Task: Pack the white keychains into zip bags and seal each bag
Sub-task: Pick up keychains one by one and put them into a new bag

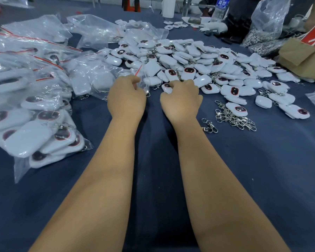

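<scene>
On the left of the dark blue cloth-covered desk (262,179) lie filled clear plastic zip bags with red seal strips (31,124), packed with glossy white rounded keychains bearing dark red-rimmed ovals. The left hand (126,99) pinches the red-striped mouth of a clear zip bag (98,82), fingers curled on it, while the right hand (180,100) has its fingers curled round one white keychain (166,87) at the near edge of the loose keychain heap (198,60). Right of that lie silver metal clasps (235,119); the writing on the far clear bottle's blue label (223,2) is unreadable.

White keychains (187,57) — navy tablecloth (153,160).
</scene>
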{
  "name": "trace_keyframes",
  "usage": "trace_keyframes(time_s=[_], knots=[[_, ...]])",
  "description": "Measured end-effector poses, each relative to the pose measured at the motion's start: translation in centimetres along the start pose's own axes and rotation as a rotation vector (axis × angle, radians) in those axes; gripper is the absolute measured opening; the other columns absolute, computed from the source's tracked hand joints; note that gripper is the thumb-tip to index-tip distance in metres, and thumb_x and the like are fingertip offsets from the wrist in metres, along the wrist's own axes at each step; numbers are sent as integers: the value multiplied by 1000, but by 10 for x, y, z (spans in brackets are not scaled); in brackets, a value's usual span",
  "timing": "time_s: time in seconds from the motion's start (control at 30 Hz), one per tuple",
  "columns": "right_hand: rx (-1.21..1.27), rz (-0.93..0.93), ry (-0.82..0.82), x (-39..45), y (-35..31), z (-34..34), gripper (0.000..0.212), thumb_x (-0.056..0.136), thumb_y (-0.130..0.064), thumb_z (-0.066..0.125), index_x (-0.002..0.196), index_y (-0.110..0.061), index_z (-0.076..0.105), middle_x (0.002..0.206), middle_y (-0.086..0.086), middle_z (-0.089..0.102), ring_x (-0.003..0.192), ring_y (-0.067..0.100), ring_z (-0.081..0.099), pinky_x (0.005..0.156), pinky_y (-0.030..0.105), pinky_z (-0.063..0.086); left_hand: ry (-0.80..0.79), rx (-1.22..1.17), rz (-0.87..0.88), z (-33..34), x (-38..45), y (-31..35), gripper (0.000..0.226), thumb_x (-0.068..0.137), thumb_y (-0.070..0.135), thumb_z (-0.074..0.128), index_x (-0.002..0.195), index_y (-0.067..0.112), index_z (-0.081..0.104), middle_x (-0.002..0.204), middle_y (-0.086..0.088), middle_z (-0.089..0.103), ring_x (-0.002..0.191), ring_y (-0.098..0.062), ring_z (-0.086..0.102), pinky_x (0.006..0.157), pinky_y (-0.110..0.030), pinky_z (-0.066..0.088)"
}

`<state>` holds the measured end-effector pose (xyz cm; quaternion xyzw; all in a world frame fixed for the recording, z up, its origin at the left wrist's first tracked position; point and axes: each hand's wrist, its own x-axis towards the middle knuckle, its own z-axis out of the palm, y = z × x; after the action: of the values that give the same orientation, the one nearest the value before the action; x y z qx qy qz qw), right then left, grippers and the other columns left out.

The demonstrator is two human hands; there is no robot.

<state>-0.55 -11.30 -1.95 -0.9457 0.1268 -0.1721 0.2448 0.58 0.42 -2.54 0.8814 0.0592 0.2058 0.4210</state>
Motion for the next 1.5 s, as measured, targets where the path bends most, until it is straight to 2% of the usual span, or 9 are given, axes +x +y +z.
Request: trace_keyframes(time_s=[0.13, 0.33, 0.53, 0.7, 0.8, 0.93, 1.13, 1.3, 1.5], knots=[[-62, 45, 16, -1, 0, 3, 31, 97, -31, 45, 117, -15, 62, 129, 8, 45, 122, 29, 39, 97, 38, 28, 9, -63, 49, 1, -3, 3, 37, 89, 14, 51, 118, 27, 70, 118, 7, 69, 104, -16, 62, 75, -23, 38], [-111, 93, 6, 0, 2, 2, 24, 95, -26, 50, 113, -15, 60, 131, 10, 40, 122, 32, 35, 95, 38, 26, -163, -82, 52, 5, -4, 3, 37, 82, 12, 49, 91, 34, 77, 69, 19, 63, 63, -5, 56, 57, -22, 40], [140, -3, 20, -1, -2, 2, 26, 89, -22, 55, 113, -15, 49, 112, 2, 56, 112, 28, 43, 85, 32, 25, -161, -7, 87, 1, -6, 6, 27, 80, 10, 50, 76, 31, 66, 75, 2, 61, 75, -23, 55, 74, -37, 51], [645, 81, -80, -3, -10, -1, 28, 91, -13, 61, 118, -11, 57, 112, 5, 66, 99, 20, 61, 88, 34, 49, -99, -40, 44, -2, -4, 5, 21, 79, 10, 48, 64, 17, 60, 61, -4, 56, 66, -25, 46, 54, -32, 39], [960, 162, -147, -3, -16, -2, 23, 86, -4, 64, 108, -8, 63, 98, 12, 70, 81, 19, 62, 78, 37, 52, -95, -246, -12, -4, -4, 8, 16, 80, 11, 49, 69, 14, 59, 69, -20, 59, 63, -28, 48, 64, -42, 49], [1067, 163, -237, -5, -18, -1, 20, 84, 5, 62, 104, 1, 64, 84, 11, 69, 72, 19, 64, 70, 34, 52, -127, -528, -131, -5, -5, 11, 18, 77, 12, 49, 63, 2, 51, 52, -4, 40, 47, -18, 37, 53, -30, 33], [1112, 159, -270, -5, -15, -4, 17, 86, 5, 63, 99, -7, 62, 79, 6, 70, 61, 10, 66, 56, 18, 51, -184, -594, -154, -3, -2, 12, 21, 75, 17, 53, 75, -3, 59, 61, -6, 45, 58, -19, 41, 56, -31, 36], [1096, 149, -284, -4, -14, -4, 19, 86, 4, 64, 104, -5, 64, 85, 8, 71, 68, 14, 66, 61, 21, 53, -199, -630, -198, -2, -2, 12, 10, 76, 15, 52, 67, 14, 55, 65, -9, 45, 60, -20, 39, 55, -29, 35], [1121, 154, -274, -4, -15, -4, 25, 88, 6, 57, 110, -3, 63, 78, 3, 68, 61, 8, 63, 54, 16, 50, -195, -646, -242, 0, 2, 13, 14, 82, 23, 53, 82, 15, 63, 65, -6, 55, 53, -19, 45, 53, -25, 40]])
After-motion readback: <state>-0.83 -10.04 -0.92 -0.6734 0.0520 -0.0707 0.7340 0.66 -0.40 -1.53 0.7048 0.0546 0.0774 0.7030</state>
